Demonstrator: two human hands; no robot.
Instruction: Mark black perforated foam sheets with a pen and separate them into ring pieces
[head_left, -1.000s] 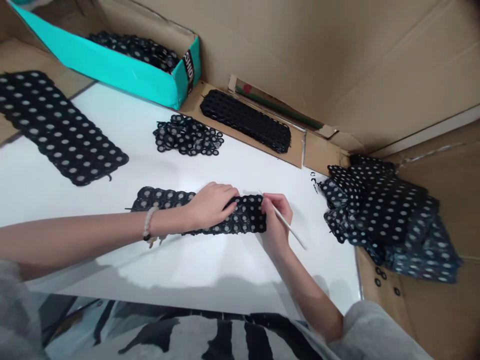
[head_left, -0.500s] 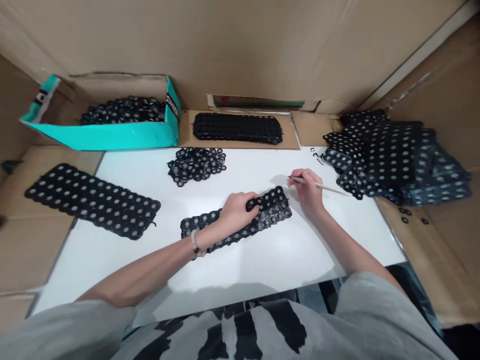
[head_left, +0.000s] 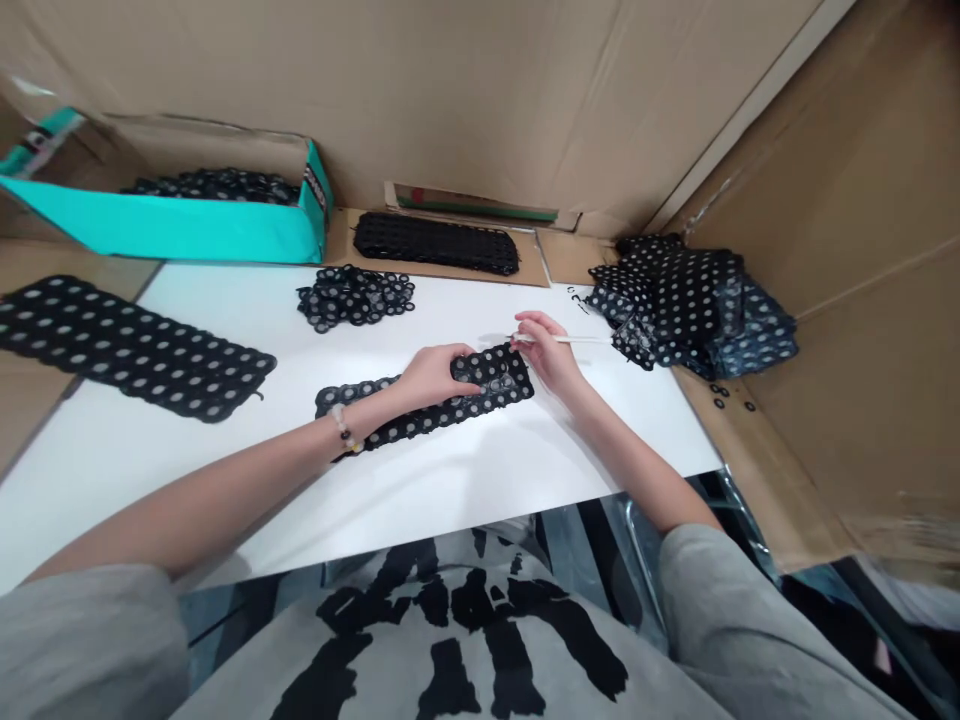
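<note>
A long black strip of linked rings with pale dots (head_left: 405, 424) lies at a slant on the white tabletop. My left hand (head_left: 433, 376) is closed on it right of its middle, thumb and fingers around a raised part, and covers some of its surface. Just off the strip's right end, my right hand (head_left: 549, 352) pinches a thin white pen-like tool (head_left: 585, 339). Its tip points left, close to the strip's upper right corner; whether it touches cannot be made out. Behind the strip is a pile of loose black rings (head_left: 356, 297).
A second dotted black strip (head_left: 142, 350) lies on the left. A turquoise box (head_left: 202, 228) of black rings and a dark stack of strips (head_left: 435, 243) sit at the back. Dotted black pieces (head_left: 690, 305) are heaped on the right, near a few small rings (head_left: 720, 397). Cardboard walls surround the table (head_left: 360, 520).
The camera view has shifted, so everything appears further left. My right hand has brought the tool's tip nearer the strip's upper right corner. My left hand keeps its hold on the strip.
</note>
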